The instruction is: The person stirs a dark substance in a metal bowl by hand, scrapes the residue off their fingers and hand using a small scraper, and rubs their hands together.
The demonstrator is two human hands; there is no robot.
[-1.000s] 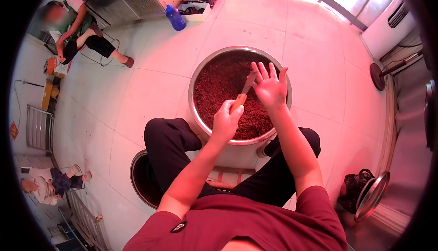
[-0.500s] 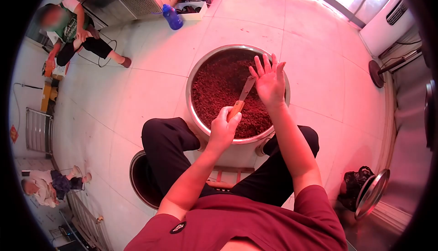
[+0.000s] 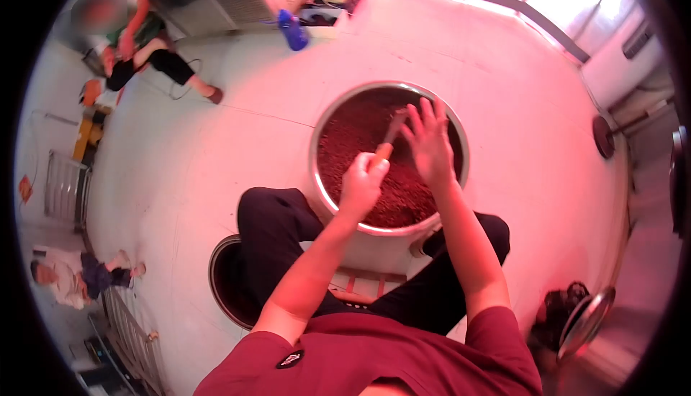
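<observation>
A large metal basin (image 3: 317,169) stands on the floor before my knees, holding a dark red, crumbly granular mass (image 3: 349,137). My left hand (image 3: 362,186) is closed around the wooden handle of a flat-bladed spatula (image 3: 394,128) above the basin. Its blade slants up and to the right, with some residue near the blunt tip. Over the basin's right side, my right hand (image 3: 432,144) is raised with its fingers stretched out, slightly blurred. The fingertips are close to the blade tip; whether they touch it, I cannot tell.
A dark round container (image 3: 216,281) stands by my left leg. A blue bottle (image 3: 293,30) and a box of items (image 3: 324,25) sit at the back. A person (image 3: 155,54) sits at the upper left, another person (image 3: 72,274) at the lower left. A round metal lid (image 3: 592,320) leans at the right.
The view has shifted, so the basin appears lower and further right. My right hand has turned and its fingers are closer together. The spatula stays in my left hand.
</observation>
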